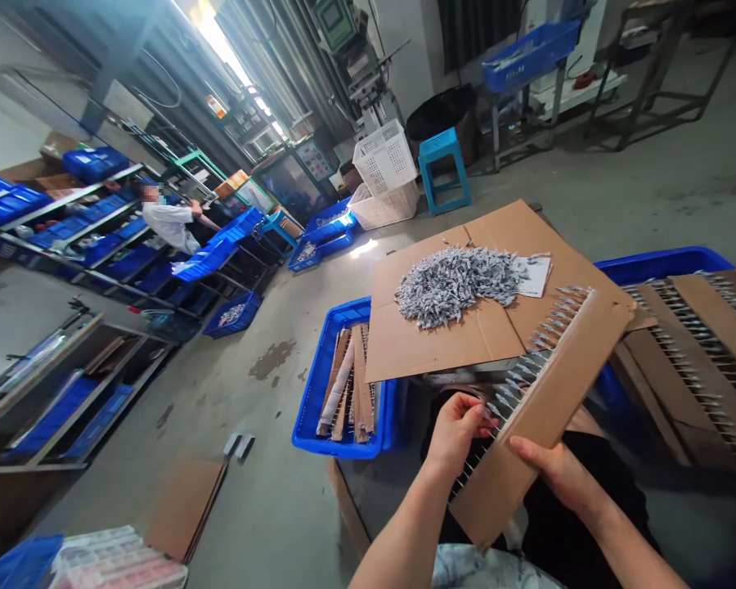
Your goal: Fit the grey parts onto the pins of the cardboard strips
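My left hand (457,433) grips one long edge of a cardboard strip (545,417), pinching it among the rows of small metal pins set along it. My right hand (555,474) holds the same strip from its lower side, tilting it across my lap. Beyond the strip, a flattened cardboard sheet (442,343) bears a heap of small silver metal parts (457,282) and a white paper slip (536,276). A blue plastic crate (334,368) to my left holds upright cardboard strips. Another blue crate (662,266) at my right holds stacked pin-lined cardboard (699,368).
A co-worker in a white top (168,225) stands by metal racks (67,229) of blue crates at the far left. Stacked white baskets (385,159) and a blue stool (445,168) stand ahead. Loose cardboard (184,507) lies on the concrete floor at lower left.
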Demonstrator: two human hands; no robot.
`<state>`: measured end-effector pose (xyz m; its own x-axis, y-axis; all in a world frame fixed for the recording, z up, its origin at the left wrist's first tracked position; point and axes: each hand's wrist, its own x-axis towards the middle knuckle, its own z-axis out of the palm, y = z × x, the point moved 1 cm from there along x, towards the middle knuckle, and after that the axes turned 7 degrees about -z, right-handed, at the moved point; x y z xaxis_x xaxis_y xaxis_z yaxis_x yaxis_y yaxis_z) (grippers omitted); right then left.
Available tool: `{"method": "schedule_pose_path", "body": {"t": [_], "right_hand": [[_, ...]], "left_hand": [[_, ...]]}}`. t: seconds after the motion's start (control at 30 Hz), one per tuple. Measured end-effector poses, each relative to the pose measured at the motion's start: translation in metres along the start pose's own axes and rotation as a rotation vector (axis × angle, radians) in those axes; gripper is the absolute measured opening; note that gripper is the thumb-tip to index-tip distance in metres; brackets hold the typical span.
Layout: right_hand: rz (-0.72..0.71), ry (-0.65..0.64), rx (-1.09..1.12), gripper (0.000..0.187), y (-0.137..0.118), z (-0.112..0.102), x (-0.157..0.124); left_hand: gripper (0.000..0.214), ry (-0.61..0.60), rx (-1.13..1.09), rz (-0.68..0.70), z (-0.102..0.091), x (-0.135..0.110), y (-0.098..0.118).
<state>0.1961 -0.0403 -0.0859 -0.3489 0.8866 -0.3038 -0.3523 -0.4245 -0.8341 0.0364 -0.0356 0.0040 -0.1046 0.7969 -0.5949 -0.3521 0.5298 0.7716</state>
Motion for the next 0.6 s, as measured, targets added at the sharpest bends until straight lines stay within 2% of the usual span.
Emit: {"method": "schedule_pose_path", "body": {"t": [0.17, 0.6], "right_hand": [[-0.020, -0.061, -0.012, 0.037, 0.0052, -0.0014, 0.0023], [-0.080, 0.012, -0.069, 0.041, 0.0037, 0.0003, 0.0024]], "left_hand": [[0.039, -0.008, 0.003, -0.012, 0.0018, -0.0034, 0.0000], [0.025, -0.007, 0.127, -0.006, -0.0013, -0.0045, -0.0030]]}}
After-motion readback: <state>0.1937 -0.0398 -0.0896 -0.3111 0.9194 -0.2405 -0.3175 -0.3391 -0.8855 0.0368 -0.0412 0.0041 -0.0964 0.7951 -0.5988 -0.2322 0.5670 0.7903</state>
